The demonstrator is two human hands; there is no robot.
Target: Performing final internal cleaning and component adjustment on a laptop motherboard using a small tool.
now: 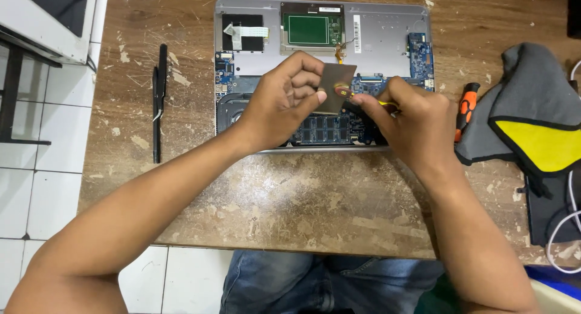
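step: mid-teardown, open laptop frame center | left hand pinches grey card | right hand grips small tool at card edge | next: likely steady, gentle prying

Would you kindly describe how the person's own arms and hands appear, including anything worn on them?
Both forearms are bare to the frame edge, with no sleeves showing. The left hand and the right hand wear no gloves, and no rings, watch or wristbands are visible. Blue denim jeans show below the table.

A black strip lies left — grey-and-yellow cloth, orange-handled screwdriver right.
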